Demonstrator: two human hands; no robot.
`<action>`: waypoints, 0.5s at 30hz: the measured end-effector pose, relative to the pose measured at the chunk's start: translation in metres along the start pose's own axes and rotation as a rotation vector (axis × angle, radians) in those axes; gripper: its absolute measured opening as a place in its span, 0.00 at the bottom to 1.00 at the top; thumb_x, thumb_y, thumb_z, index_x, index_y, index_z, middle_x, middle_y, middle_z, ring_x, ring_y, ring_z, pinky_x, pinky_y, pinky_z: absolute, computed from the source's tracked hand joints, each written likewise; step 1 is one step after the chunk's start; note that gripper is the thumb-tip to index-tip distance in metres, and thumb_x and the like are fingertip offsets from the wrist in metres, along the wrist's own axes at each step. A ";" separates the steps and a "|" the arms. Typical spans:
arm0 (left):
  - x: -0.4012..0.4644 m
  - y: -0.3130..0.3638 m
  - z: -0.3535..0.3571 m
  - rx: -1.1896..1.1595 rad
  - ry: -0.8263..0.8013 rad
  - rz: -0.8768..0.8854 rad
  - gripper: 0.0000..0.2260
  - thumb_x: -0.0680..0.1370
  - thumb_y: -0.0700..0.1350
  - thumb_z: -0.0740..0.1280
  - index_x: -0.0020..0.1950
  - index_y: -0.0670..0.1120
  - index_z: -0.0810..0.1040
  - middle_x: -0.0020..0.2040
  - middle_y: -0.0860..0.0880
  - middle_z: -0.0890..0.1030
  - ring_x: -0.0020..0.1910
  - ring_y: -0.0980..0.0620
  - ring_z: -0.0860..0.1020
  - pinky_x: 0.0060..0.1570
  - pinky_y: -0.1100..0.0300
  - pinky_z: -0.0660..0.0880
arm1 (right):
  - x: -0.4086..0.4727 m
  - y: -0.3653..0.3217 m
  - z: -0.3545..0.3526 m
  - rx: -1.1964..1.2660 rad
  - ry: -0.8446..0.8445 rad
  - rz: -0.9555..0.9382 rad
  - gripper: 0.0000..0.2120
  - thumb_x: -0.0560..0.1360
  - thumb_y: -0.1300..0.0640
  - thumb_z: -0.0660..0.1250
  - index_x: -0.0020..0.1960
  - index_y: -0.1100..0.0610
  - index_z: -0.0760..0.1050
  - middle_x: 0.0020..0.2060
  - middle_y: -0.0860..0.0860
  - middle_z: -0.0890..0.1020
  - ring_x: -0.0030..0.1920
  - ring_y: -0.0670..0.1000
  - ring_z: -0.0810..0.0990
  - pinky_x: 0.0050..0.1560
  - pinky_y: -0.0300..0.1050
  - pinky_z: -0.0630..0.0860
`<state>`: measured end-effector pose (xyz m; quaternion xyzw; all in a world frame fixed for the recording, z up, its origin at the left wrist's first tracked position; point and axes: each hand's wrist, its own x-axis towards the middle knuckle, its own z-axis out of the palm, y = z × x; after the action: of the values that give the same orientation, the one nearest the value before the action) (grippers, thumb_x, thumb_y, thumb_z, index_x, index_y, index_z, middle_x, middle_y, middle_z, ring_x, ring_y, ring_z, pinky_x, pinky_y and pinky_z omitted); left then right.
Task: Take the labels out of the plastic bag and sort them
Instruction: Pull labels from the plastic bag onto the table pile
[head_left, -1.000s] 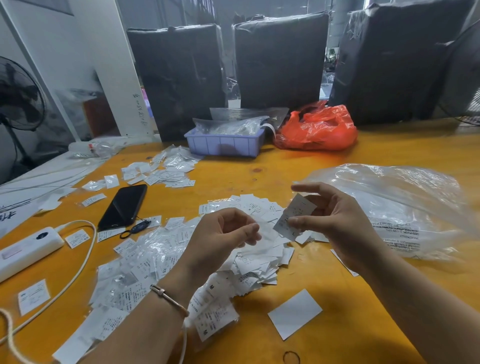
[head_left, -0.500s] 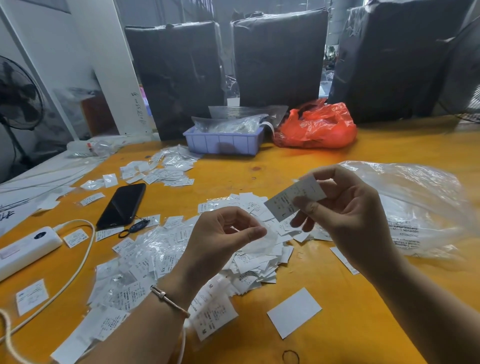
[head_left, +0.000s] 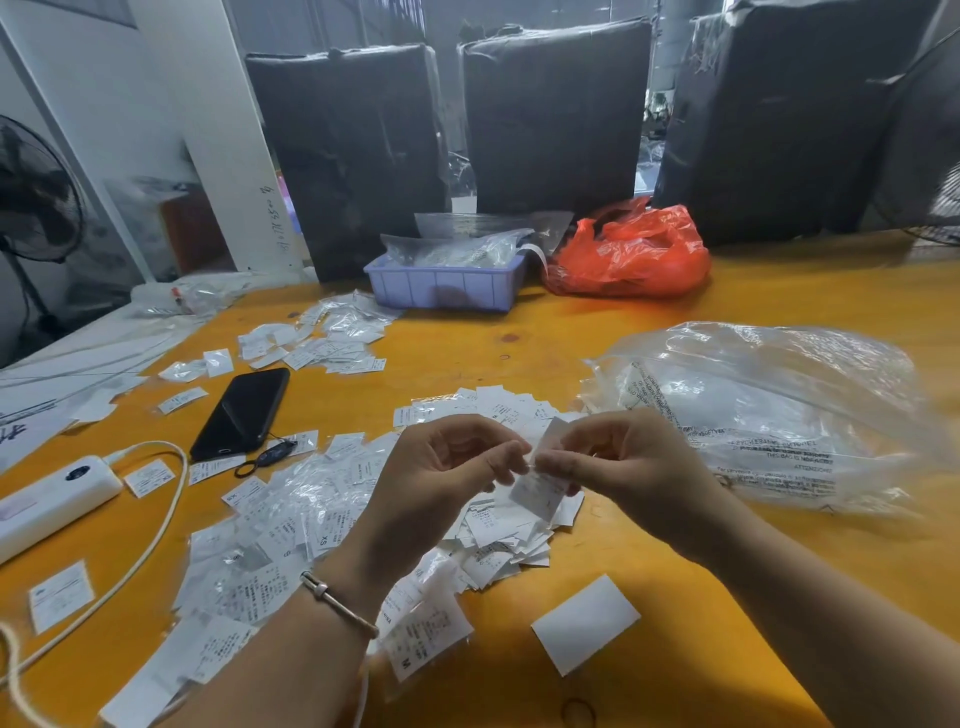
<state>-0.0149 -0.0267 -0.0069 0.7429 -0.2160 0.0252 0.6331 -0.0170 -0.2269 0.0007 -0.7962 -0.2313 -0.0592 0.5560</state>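
Observation:
My left hand (head_left: 441, 470) and my right hand (head_left: 631, 467) meet fingertip to fingertip above a heap of small white labels (head_left: 498, 525) on the yellow table (head_left: 675, 675). Both pinch one small label packet (head_left: 543, 486) that hangs between them. The big clear plastic bag (head_left: 769, 415) lies crumpled to the right of my right hand. More labels in little clear sleeves (head_left: 270, 540) spread to the left of my left wrist. A further group of labels (head_left: 332, 343) lies farther back on the left.
A black phone (head_left: 241, 413) and a white power strip (head_left: 52, 499) with its cord lie on the left. A lilac tray (head_left: 447, 283) and a red bag (head_left: 631, 254) stand at the back before black wrapped bundles. A blank white card (head_left: 584, 623) lies near the front.
My right hand came down and leftward with the label it held up. My left hand's fingertips have now closed on that same label, so both hands grip it.

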 end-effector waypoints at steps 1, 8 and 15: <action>0.000 0.001 0.000 -0.003 -0.017 -0.004 0.06 0.75 0.44 0.73 0.45 0.42 0.84 0.40 0.45 0.84 0.38 0.52 0.81 0.39 0.63 0.76 | 0.000 -0.001 -0.001 0.033 0.000 0.014 0.07 0.72 0.58 0.72 0.39 0.61 0.84 0.29 0.51 0.81 0.31 0.47 0.76 0.34 0.40 0.71; 0.000 -0.002 0.002 0.098 -0.025 0.020 0.04 0.73 0.39 0.74 0.45 0.38 0.85 0.37 0.44 0.85 0.35 0.47 0.84 0.35 0.61 0.78 | 0.000 -0.005 -0.002 -0.055 0.018 0.014 0.06 0.75 0.63 0.68 0.42 0.59 0.84 0.33 0.53 0.83 0.34 0.51 0.80 0.37 0.47 0.75; -0.001 -0.001 0.002 0.084 0.012 0.100 0.10 0.69 0.42 0.75 0.44 0.35 0.84 0.38 0.44 0.85 0.36 0.48 0.84 0.38 0.61 0.80 | -0.009 -0.018 -0.008 -0.204 0.474 -0.379 0.22 0.69 0.69 0.74 0.60 0.52 0.78 0.45 0.41 0.82 0.41 0.43 0.83 0.38 0.40 0.80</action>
<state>-0.0160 -0.0279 -0.0083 0.7570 -0.2479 0.0705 0.6005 -0.0318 -0.2316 0.0161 -0.7548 -0.2324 -0.3683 0.4906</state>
